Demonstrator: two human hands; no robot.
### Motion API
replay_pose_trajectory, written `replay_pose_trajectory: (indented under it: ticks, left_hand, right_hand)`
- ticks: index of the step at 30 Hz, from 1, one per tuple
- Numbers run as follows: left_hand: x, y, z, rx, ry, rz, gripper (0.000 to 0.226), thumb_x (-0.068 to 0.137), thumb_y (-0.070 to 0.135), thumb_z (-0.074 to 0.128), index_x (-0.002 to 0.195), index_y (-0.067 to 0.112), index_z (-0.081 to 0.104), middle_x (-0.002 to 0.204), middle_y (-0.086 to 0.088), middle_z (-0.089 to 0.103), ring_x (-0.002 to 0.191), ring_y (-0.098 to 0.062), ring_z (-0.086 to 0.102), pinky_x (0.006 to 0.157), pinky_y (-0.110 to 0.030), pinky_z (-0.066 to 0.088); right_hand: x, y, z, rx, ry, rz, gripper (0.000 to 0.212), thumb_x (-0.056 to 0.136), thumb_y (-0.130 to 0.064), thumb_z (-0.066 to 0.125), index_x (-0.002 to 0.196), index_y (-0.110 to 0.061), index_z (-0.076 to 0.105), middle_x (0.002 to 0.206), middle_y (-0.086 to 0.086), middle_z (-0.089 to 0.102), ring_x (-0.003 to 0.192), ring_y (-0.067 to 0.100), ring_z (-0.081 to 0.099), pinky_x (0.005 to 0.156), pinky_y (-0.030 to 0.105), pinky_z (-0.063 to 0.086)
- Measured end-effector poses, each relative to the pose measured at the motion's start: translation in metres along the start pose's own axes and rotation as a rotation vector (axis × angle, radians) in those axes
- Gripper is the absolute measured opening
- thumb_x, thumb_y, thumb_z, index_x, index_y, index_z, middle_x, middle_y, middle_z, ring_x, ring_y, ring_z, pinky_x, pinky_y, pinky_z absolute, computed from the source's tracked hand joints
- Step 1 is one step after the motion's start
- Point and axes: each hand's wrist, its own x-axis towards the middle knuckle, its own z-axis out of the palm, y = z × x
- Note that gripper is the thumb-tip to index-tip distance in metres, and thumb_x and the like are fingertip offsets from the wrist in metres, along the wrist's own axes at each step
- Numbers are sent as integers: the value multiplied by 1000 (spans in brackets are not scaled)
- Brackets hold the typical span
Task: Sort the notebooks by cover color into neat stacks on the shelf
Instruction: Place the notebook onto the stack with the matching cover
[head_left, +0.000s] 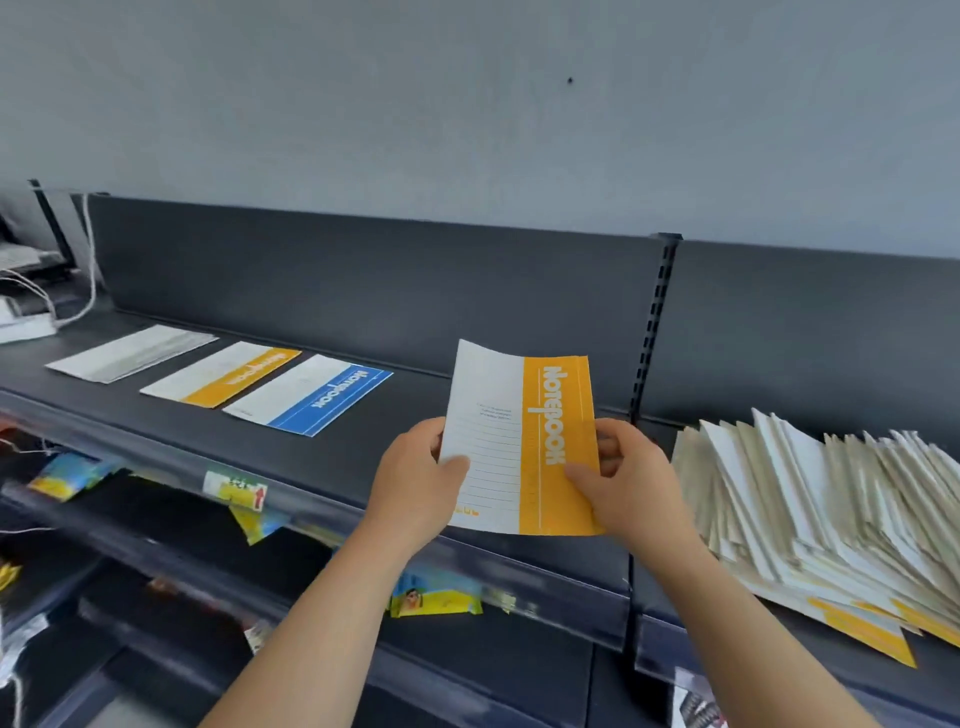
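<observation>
Notebook status: you hold the yellow-banded notebook (519, 436) up in front of you, above the front part of the shelf (337, 452), its cover facing you and tilted slightly. The white half of the cover is on the left, the yellow band with the word NOTEBOOK on the right. Your left hand (415, 493) grips its lower left edge, thumb pressed on the white front and fingers curled behind. Your right hand (639, 493) grips the lower right edge, thumb on the yellow band and fingers curled round the side. Three notebooks lie flat on the shelf to your left, side by side and apart from one another: a grey notebook (132, 353) furthest left, a second yellow notebook (223, 374) in the middle, and a blue notebook (317, 395) nearest to your hands. Each appears to be a single copy; I cannot tell whether more lie beneath. On the shelf to your right, beyond the slotted post (652, 332), a pile of notebooks (810, 499) lies fanned and slumped, mostly showing pale edges, with yellow corners poking out at the bottom. A dark back panel (363, 280) runs behind the shelf. Below it, lower shelves carry coloured packets (436, 597), and a price tag (236, 488) sits on the front rail. A white cord (92, 260) hangs at the far left.
</observation>
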Motion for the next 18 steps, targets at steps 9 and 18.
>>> replay_pose_trajectory:
  ticks: [9,18]
  left_hand:
    - [32,-72,-61,65,43,-20,23,93,10,55,111,19,66,113,8,68,96,-7,61,58,-7,41]
    - [87,-113,-65,128,16,-51,22,96,12,50,112,19,63,116,4,65,101,-13,62,53,-8,45]
  right_hand:
    - [9,-27,95,-7,-42,83,45,85,-23,66,127,-20,49,106,-5,63,91,14,62,74,29,54]
    - [52,-28,138,-26,-89,74,34,85,-24,66,118,-19,57,97,-7,65,83,11,63,66,22,51]
